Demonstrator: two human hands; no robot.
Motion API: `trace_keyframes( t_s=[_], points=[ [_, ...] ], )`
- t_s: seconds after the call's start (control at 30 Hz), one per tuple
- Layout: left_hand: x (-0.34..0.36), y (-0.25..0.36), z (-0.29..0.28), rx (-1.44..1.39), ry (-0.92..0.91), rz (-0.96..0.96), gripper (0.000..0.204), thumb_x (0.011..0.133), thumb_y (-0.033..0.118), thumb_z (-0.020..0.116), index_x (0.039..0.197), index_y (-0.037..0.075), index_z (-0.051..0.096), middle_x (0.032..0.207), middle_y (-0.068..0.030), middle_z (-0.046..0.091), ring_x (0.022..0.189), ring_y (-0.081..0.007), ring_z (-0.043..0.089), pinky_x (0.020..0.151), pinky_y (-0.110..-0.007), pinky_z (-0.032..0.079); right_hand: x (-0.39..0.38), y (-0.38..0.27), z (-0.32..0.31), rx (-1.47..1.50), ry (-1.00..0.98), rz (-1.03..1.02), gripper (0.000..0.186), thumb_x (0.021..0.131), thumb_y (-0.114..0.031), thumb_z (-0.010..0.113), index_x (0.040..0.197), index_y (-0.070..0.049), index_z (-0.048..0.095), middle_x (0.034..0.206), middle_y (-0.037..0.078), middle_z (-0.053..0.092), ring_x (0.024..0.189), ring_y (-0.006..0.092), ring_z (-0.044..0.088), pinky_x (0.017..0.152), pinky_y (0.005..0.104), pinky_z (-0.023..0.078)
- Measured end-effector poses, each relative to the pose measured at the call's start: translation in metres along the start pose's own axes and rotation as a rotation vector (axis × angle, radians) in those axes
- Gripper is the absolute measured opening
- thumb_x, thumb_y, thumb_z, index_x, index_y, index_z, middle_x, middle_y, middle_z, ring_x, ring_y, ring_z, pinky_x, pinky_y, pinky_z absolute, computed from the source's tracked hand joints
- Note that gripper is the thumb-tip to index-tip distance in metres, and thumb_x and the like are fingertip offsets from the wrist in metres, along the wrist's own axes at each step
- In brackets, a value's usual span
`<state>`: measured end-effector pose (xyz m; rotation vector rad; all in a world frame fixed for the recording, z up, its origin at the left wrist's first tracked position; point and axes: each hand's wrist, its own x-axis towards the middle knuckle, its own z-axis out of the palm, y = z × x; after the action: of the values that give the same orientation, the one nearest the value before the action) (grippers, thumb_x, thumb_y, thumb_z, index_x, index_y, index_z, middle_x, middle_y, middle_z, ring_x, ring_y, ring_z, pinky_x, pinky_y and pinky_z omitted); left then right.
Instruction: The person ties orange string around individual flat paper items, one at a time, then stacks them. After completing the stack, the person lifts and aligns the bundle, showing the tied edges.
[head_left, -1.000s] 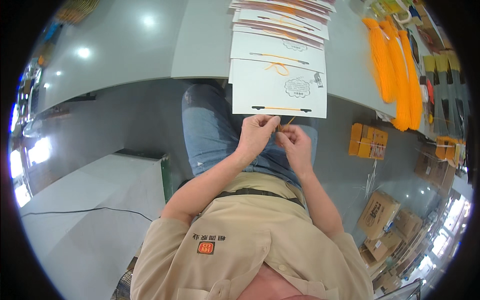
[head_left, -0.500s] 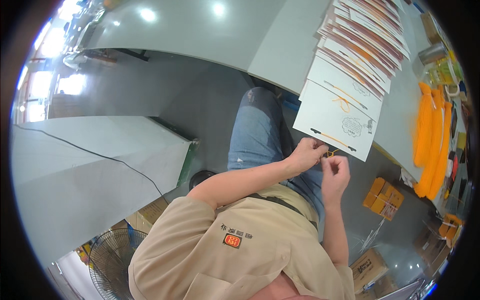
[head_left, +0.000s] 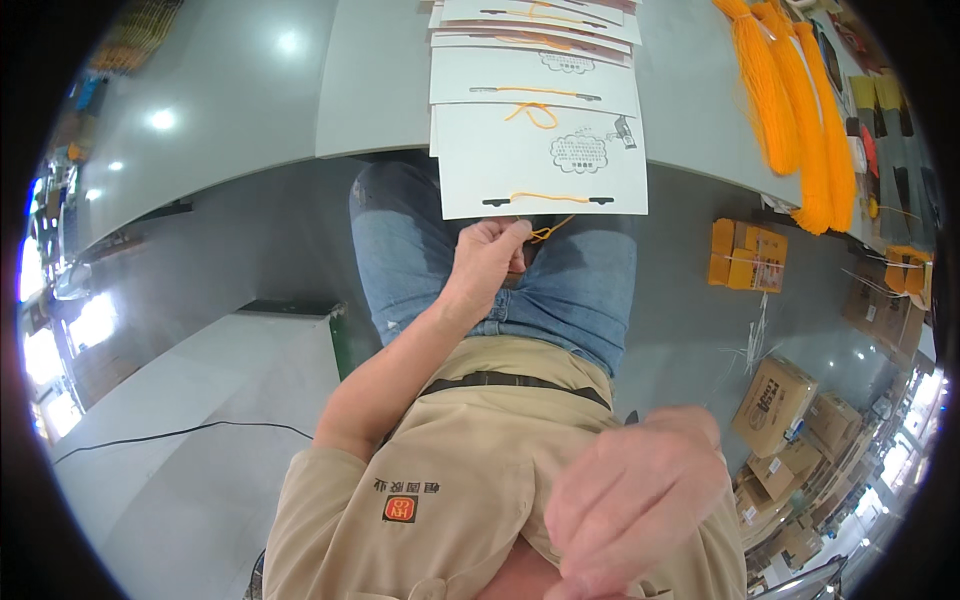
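Note:
Just below the near edge of a white printed paper piece (head_left: 480,165), my left hand (head_left: 490,250) pinches an orange cord (head_left: 545,234). The cord's small loop shows right of the fingertips. An orange strand also runs along the paper's near edge between two black marks. Raised close in front of my chest, my right hand (head_left: 645,490) is slightly blurred, its fingers curled together and pointing down toward me. Whatever lies between those fingers is hidden.
More white printed pieces (head_left: 465,70) with orange cords overlap in a row on the grey table (head_left: 380,70). Bundles of orange cord (head_left: 775,95) hang over its right edge. An orange carton (head_left: 748,255) lies on the floor; brown cartons (head_left: 775,405) stand farther right.
My right hand has left the cord beside my left hand and come up toward my chest. My left hand still pinches the cord. The whole view has turned, shifting the papers left.

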<state>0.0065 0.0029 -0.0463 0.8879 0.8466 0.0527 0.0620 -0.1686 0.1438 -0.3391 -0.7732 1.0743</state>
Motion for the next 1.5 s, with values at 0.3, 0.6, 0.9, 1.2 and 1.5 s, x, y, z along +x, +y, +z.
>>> trace_keyframes(
  t_s=[0.3,0.6,0.9,1.2,1.5],
  points=[
    [0.002,0.009,0.010,0.059,-0.029,-0.062,0.022,0.096,0.023,0.066,0.084,0.004,0.066,0.063,0.0017,0.056,0.056,-0.0066,0.048,0.053,-0.023,0.038,-0.027,0.072,-0.124,-0.486,1.133,0.445,0.012,0.097,-0.010,0.066,0.105,-0.001,0.065,0.089,0.003,0.067,0.071,0.0101,0.060,0.067,0.0260,0.053],
    [0.008,0.003,0.012,0.074,-0.014,0.004,0.020,0.095,0.020,0.066,0.086,0.003,0.067,0.064,0.0016,0.055,0.054,-0.0061,0.046,0.048,-0.024,0.035,-0.057,0.102,-0.134,-0.752,1.079,0.593,0.012,0.097,-0.010,0.067,0.102,0.000,0.069,0.087,0.004,0.069,0.070,0.0078,0.062,0.065,0.0259,0.053],
    [0.000,0.003,0.016,0.182,-0.021,0.034,0.017,0.096,0.020,0.069,0.092,0.003,0.069,0.074,0.0013,0.062,0.062,-0.0052,0.053,0.059,-0.021,0.045,-0.026,0.087,-0.143,-1.468,0.688,0.230,0.011,0.086,-0.004,0.073,0.094,0.001,0.066,0.083,0.013,0.063,0.076,0.0299,0.062,0.068,0.0365,0.051],
    [0.006,0.005,0.014,0.234,0.194,0.155,0.019,0.098,0.016,0.065,0.096,-0.002,0.069,0.078,-0.0022,0.064,0.064,-0.0088,0.056,0.060,-0.027,0.047,-0.043,0.078,-0.141,-1.334,1.050,0.333,0.015,0.085,-0.004,0.076,0.084,-0.002,0.062,0.085,0.012,0.059,0.073,0.0253,0.058,0.067,0.0360,0.050],
    [-0.016,0.069,0.045,-0.281,-0.062,0.237,0.043,0.102,0.007,0.048,0.144,0.002,0.042,0.133,-0.0144,0.060,0.115,-0.0256,0.065,0.095,-0.042,0.055,-0.007,0.042,-0.198,-2.226,0.208,0.397,0.057,0.094,-0.042,0.065,0.133,-0.002,0.055,0.132,0.016,0.058,0.125,0.0338,0.052,0.103,0.0501,0.044]
  ],
)
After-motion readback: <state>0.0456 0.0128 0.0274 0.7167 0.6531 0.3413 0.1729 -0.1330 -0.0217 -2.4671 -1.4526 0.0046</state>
